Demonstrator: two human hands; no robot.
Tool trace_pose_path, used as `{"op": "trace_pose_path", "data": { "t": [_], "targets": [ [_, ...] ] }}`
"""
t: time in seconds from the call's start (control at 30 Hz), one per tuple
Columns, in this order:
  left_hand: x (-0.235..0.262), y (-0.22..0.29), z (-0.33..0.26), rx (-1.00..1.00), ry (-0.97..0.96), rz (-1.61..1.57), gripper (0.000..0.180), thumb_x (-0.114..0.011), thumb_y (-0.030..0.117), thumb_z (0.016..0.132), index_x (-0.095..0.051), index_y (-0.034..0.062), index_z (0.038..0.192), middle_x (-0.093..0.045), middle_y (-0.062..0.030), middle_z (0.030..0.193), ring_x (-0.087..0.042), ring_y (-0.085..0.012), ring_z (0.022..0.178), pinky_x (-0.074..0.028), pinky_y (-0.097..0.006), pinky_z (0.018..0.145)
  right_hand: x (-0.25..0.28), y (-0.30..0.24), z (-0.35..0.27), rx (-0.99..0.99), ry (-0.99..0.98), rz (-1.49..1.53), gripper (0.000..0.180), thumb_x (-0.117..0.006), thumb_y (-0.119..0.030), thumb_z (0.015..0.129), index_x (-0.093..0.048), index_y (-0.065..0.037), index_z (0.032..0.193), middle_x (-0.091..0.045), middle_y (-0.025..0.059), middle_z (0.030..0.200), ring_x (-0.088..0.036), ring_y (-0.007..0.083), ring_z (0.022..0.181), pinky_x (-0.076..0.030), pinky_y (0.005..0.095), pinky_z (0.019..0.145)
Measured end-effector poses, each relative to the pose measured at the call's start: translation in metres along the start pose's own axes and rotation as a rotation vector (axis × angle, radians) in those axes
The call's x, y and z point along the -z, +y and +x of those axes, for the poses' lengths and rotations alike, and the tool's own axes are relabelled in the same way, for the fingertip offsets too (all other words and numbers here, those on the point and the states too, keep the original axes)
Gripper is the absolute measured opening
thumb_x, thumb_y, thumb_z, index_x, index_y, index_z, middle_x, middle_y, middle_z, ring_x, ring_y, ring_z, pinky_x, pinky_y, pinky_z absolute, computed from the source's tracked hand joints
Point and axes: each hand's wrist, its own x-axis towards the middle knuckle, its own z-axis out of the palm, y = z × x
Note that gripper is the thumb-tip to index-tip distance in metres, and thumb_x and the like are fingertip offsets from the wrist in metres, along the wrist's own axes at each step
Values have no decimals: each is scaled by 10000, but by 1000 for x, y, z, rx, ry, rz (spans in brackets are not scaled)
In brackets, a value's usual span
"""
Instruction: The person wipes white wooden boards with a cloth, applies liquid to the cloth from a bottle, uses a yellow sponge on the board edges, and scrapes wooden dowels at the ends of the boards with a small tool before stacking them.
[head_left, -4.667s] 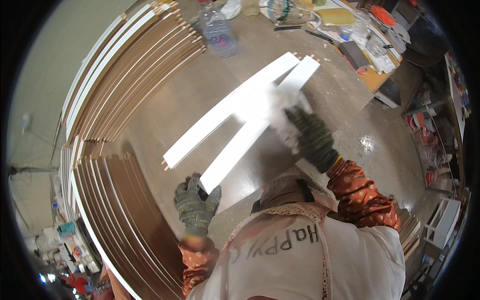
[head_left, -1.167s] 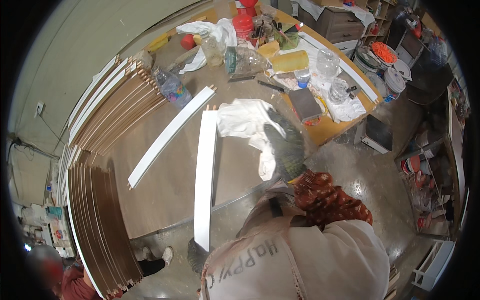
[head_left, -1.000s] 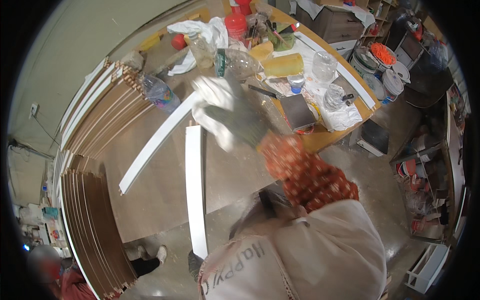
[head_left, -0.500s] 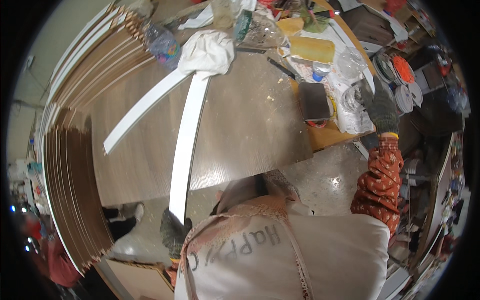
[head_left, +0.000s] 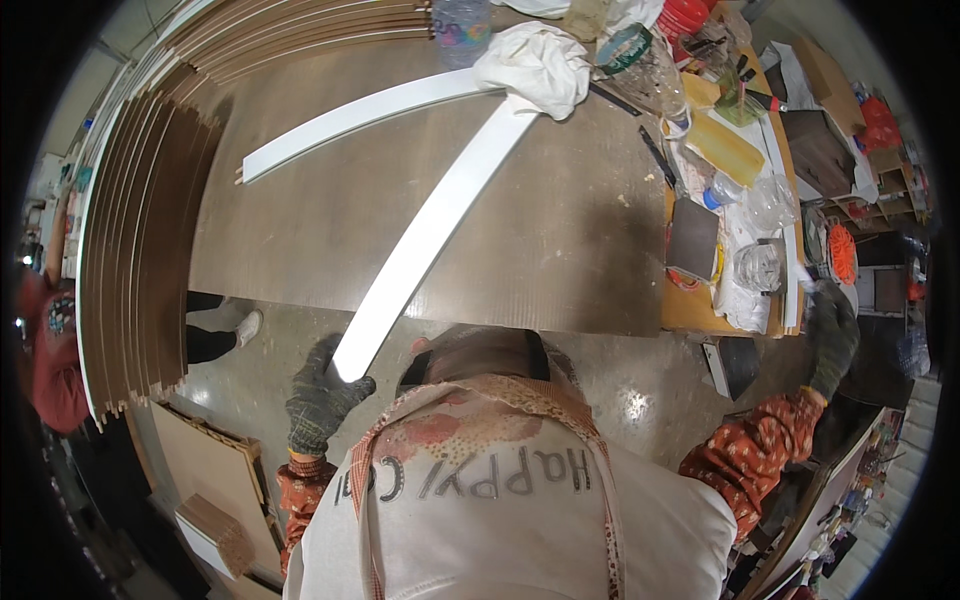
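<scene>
My left hand (head_left: 322, 398), in a dark grey-green knit glove, grips the near end of a long white strip (head_left: 430, 240). The strip slants across a brown wood-grain board (head_left: 560, 230), and its far end goes under a crumpled white cloth (head_left: 535, 68). A second white strip (head_left: 350, 118) lies to the left, one end also at the cloth. Past the right edge of the table, my gloved right hand (head_left: 832, 330) reaches forward; its fingers are blurred near something pale, so any hold on it is unclear.
Stacked brown panels (head_left: 140, 240) line the left side. On the right lie a dark box (head_left: 693, 240), a yellow block (head_left: 727, 148), a clear cup (head_left: 760, 265) and plastic bottles. An orange bundle (head_left: 841, 253) sits farther right. Another person (head_left: 60, 350) stands at far left.
The view has swung, shifting the table contents rightward. My left hand stays on the white strip's end. My right hand has moved off the tabletop items to beyond the table's right edge.
</scene>
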Motion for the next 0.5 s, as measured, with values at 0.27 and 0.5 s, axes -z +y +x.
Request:
{"op": "trace_pose_path", "data": {
  "t": [0.27, 0.5],
  "targets": [
    [36, -15, -10, -14, -67, 424, 582, -763, 248, 665, -546, 41, 1165, -637, -182, 991, -629, -334, 920, -497, -399, 806, -146, 9, -106, 134, -562, 733, 392, -563, -164, 918, -505, -18, 1278, -537, -17, 800, -484, 43, 628, -435, 166, 546],
    [90, -70, -13, -224, -53, 891, 580, -758, 228, 647, -536, 55, 1154, -608, -167, 989, -596, -347, 913, -488, -434, 793, -266, -105, -175, -294, -1003, 1312, 384, -595, -224, 924, -505, -28, 1243, -563, 7, 879, -537, 104, 708, -476, 245, 616]
  ]
}}
